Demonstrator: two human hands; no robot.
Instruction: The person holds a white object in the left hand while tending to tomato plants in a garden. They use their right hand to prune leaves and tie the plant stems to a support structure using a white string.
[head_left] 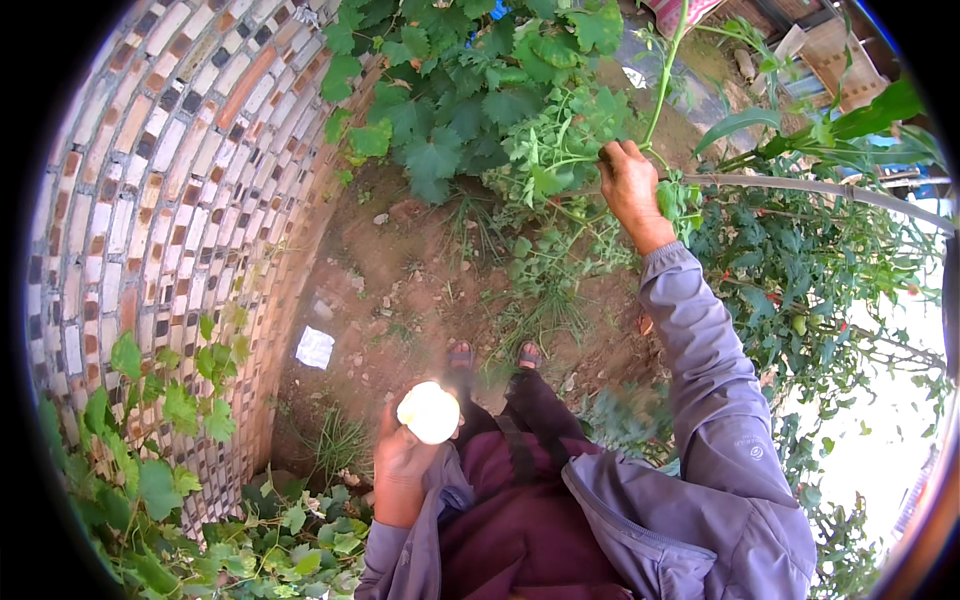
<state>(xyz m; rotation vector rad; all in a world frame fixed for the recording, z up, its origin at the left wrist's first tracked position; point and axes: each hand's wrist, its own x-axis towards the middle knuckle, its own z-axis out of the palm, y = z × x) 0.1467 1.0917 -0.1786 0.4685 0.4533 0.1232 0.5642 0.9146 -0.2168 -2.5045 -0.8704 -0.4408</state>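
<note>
Low in front of my body, my left hand [402, 455] holds a bright white, rounded thing [428, 412]. It is overexposed, so its kind cannot be made out. Stretched out ahead and to the right, my right hand [630, 190] is closed on a green plant stem [572, 160] among leafy shoots. Its fingertips are partly hidden by the back of the hand. A thicker upright green stalk [665, 85] rises just beyond that hand. Beside the wrist hang a few small green leaves [680, 200].
A brick wall [170, 200] runs along the left. Broad-leaved vines [430, 110] grow ahead, with more vine leaves [160, 490] at lower left. On the soil [400, 260] lies a white scrap [315, 347]. A curved pole [820, 187] and dense plants [780, 290] stand right.
</note>
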